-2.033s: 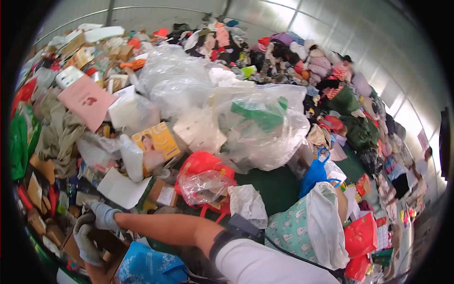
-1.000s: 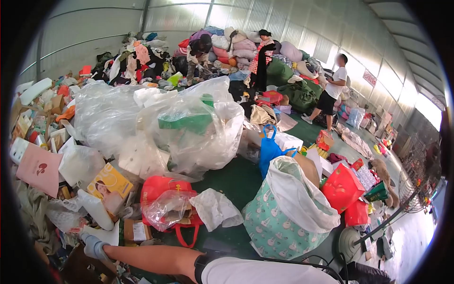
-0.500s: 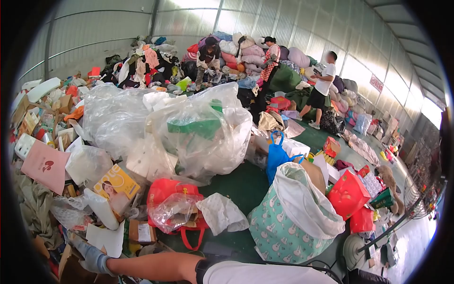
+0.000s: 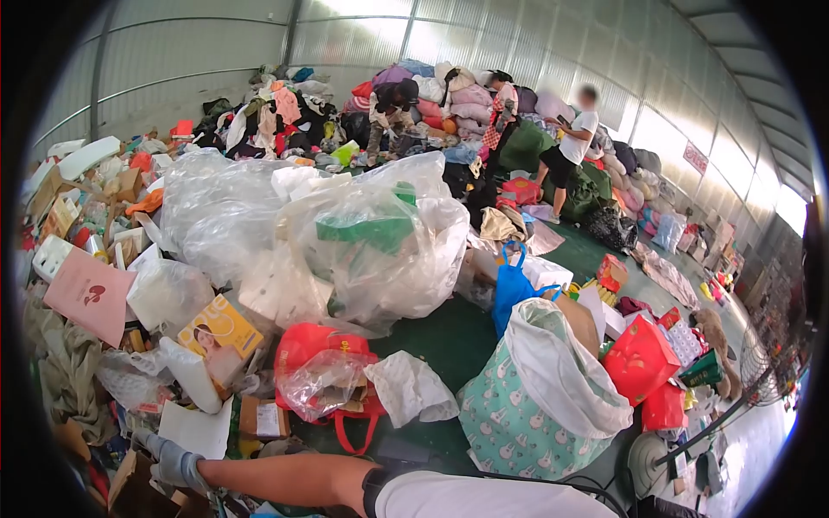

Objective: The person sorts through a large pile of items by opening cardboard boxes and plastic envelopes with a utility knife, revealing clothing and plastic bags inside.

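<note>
My right hand (image 4: 175, 464), in a grey-blue glove, reaches out at the lower left over the heap of refuse. Its fingers look spread, with nothing clearly held in them, though their tips blend into the clutter. Right beside it stands an open brown cardboard box (image 4: 131, 485). A white sheet (image 4: 197, 429) lies just above the wrist, and a small brown carton (image 4: 263, 420) is to its right. My bare forearm (image 4: 285, 480) and white sleeve cross the bottom of the view. My left hand is out of view.
A red bag (image 4: 313, 347), a rabbit-print laundry bag (image 4: 535, 423) and big clear plastic sacks (image 4: 380, 250) stand ahead. A floor fan (image 4: 648, 462) is at the right. Further back, one person (image 4: 393, 108) bends over clothes; two others (image 4: 570, 147) stand near piled bundles.
My gloved hand has shifted slightly right and down, its fingers more spread. The view has swung a little left. The standing person in white has stepped left; the bending person stoops lower.
</note>
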Tool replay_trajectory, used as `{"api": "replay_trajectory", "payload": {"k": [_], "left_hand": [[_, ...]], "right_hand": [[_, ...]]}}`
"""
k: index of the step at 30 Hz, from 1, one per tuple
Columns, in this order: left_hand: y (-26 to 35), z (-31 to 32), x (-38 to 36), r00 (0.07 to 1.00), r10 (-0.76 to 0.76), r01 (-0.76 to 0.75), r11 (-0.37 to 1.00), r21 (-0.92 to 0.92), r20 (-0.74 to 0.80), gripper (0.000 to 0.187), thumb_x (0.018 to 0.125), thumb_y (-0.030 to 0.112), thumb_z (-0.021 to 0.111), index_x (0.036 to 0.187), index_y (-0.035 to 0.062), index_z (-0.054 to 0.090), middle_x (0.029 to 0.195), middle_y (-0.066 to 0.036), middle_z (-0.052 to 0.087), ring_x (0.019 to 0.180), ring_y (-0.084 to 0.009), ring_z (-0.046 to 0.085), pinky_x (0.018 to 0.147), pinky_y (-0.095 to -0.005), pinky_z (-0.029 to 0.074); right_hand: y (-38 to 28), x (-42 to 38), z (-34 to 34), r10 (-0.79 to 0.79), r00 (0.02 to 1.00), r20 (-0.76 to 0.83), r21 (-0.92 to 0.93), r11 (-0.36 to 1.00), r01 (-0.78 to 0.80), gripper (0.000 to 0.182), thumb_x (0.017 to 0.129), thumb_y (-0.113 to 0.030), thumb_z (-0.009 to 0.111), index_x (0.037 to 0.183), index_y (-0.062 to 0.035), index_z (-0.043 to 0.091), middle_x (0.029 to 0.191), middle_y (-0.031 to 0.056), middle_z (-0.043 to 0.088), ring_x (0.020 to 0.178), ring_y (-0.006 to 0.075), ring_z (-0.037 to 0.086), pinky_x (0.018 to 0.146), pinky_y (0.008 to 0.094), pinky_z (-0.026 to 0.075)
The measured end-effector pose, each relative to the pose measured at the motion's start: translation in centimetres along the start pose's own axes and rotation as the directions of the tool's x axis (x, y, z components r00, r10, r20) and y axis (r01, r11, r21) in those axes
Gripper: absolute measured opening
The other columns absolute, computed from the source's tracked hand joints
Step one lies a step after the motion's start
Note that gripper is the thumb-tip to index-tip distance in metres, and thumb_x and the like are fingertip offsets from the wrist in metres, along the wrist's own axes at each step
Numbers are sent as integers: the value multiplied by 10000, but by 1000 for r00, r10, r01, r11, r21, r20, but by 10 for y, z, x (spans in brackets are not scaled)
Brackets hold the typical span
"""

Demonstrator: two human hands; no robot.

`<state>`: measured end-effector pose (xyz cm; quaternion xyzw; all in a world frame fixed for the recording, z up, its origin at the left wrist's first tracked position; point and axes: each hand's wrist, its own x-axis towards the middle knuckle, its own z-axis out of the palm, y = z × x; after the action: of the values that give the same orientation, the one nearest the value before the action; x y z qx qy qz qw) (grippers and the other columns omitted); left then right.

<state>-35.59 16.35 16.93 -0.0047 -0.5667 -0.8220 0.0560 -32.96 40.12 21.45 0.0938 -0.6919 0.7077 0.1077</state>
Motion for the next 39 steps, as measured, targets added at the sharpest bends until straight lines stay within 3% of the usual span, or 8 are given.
{"api": "replay_trajectory", "payload": {"k": [7, 11, 13, 17, 22, 25, 29, 39], "left_hand": [[-13, -40, 9, 928, 354, -99, 536, 838, -117, 536, 848, -21, 368, 1374, 25, 277, 1317, -223, 411, 1075, -305, 503, 957, -369, 375], [-26, -59, 27, 977, 143, -211, 758, 617, 158, 558, 809, -86, 360, 1357, 8, 318, 1344, -222, 386, 1070, -309, 505, 954, -362, 383], [-47, -74, 37, 982, -78, -8, 894, 448, 173, 569, 792, -109, 360, 1351, -1, 339, 1348, -224, 382, 1110, -307, 483, 995, -354, 342], [-16, -30, 3, 971, 80, -217, 685, 695, 224, 538, 835, -17, 367, 1370, 14, 317, 1350, -220, 381, 1183, -294, 427, 1038, -343, 273], [-127, -162, 88, 775, 309, -480, 855, 197, 551, 477, 868, 71, 379, 1344, 82, 393, 1302, -200, 446, 1145, -284, 459, 994, -354, 317], [-106, -138, 77, 959, -282, 250, 877, 411, 20, 454, 893, 76, 345, 1344, 98, 396, 1350, -203, 385, 1149, -275, 441, 992, -341, 305], [-30, -39, 3, 985, -80, -15, 837, 547, 150, 442, 904, 84, 323, 1339, 95, 399, 1347, -214, 380, 1126, -284, 451, 984, -323, 307], [-78, -98, 49, 984, -176, 167, 944, 285, 5, 431, 891, 64, 335, 1312, 84, 427, 1356, -197, 367, 1126, -285, 454, 955, -365, 351]], "right_hand": [[-10, -5, -3, 5, 999, 51, -177, 984, 5, 431, 643, 68, 449, 1050, -71, 442, 877, 114, 495, 838, 249, 487, 774, 324, 418], [-13, -1, -11, 63, 991, -115, -137, 987, -79, 399, 664, 56, 453, 1043, -67, 465, 875, 123, 518, 867, 276, 524, 780, 333, 428], [7, 10, -16, 1, 988, -156, -155, 988, -26, 386, 670, 52, 456, 1038, -62, 474, 884, 129, 525, 886, 281, 530, 786, 333, 430], [1, 5, -18, -72, 980, -187, -152, 987, 43, 367, 667, 60, 463, 1018, -46, 490, 891, 129, 528, 880, 267, 525, 780, 317, 429], [-10, -1, -17, -35, 990, -139, -115, 993, 19, 363, 652, 79, 459, 993, -43, 486, 863, 121, 519, 827, 244, 513, 744, 307, 427], [-9, 1, -18, -8, 995, -103, -105, 994, -3, 358, 651, 82, 452, 984, -47, 481, 854, 121, 515, 825, 237, 517, 736, 306, 428], [-3, 0, -13, -75, 990, -122, -95, 993, 63, 367, 651, 80, 453, 995, -45, 481, 873, 109, 515, 855, 228, 517, 763, 296, 425], [-2, 0, -12, -80, 996, -29, -13, 997, 80, 410, 639, 70, 468, 1033, -40, 478, 897, 105, 513, 893, 234, 512, 816, 302, 416]]}}
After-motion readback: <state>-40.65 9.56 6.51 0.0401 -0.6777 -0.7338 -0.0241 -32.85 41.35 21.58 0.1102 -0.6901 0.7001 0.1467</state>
